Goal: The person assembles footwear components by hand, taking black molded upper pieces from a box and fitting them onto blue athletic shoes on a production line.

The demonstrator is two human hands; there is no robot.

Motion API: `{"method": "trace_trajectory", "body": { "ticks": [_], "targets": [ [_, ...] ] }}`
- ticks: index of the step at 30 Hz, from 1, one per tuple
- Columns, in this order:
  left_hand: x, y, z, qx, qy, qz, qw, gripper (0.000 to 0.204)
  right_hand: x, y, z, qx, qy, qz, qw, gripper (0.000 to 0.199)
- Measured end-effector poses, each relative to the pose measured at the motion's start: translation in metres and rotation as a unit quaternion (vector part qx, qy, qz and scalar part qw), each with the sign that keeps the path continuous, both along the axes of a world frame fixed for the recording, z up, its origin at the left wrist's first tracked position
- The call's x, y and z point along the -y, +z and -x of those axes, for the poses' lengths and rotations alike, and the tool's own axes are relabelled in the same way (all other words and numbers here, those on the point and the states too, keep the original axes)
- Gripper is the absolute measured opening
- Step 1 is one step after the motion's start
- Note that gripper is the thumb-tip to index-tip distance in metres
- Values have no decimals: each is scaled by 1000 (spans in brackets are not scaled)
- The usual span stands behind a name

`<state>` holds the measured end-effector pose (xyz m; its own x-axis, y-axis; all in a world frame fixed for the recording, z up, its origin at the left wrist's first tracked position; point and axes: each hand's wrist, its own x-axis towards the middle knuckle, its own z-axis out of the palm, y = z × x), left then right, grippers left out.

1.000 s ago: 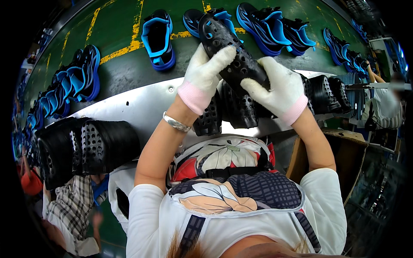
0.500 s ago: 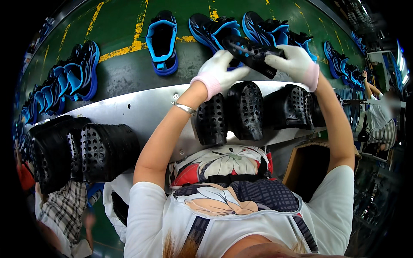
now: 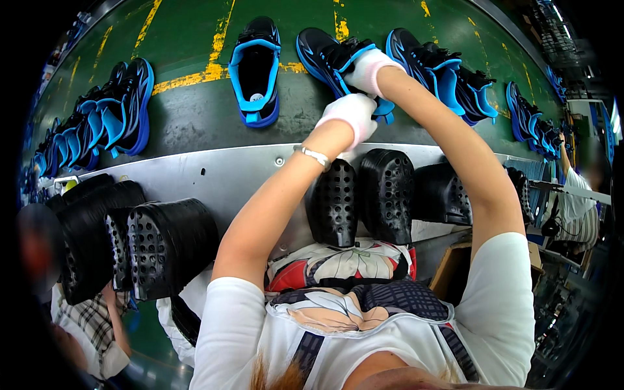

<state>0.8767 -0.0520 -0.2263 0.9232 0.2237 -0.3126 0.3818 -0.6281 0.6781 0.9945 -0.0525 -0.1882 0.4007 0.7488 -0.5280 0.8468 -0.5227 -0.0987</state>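
A black sneaker [image 3: 320,53] with blue lining and sole lies on the green work surface in front of me, its toe pointing away to the left. My left hand [image 3: 353,116], in a white glove, is closed at its heel, beside the blue heel tab. My right hand [image 3: 368,69], gloved too, reaches over the shoe's opening, and its fingers are hidden there. The black perforated piece held earlier is out of sight. Close below my hands, black perforated shoe forms [image 3: 386,194] stand along the metal ledge [image 3: 244,174].
A single sneaker [image 3: 254,75] stands to the left, with a row of sneakers [image 3: 117,117] beyond it. More sneakers [image 3: 437,71] lie to the right. Further black forms [image 3: 170,240] sit at left. A cardboard box [image 3: 450,270] is beside me. Other people work at both sides.
The black perforated piece was between both hands above the ledge and is now hidden. My right hand moved left and away to the sneaker's opening; my left hand moved to its heel.
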Motion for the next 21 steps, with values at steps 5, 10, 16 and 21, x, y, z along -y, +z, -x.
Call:
{"method": "trace_trajectory", "body": {
  "ticks": [5,10,16,21],
  "targets": [
    [-9,1,-21,-116,-39,36,992,28,-14,-14,2,20,-49,118,992,32],
    [-12,6,-24,-131,-65,-23,989,38,-13,-16,1,24,-34,68,997,32],
    [-17,16,1,-91,2,-93,992,48,15,10,7,38,132,-152,979,44],
    [-50,-12,70,93,43,-219,970,36,87,64,85,14,153,-264,952,23]
  ]
}}
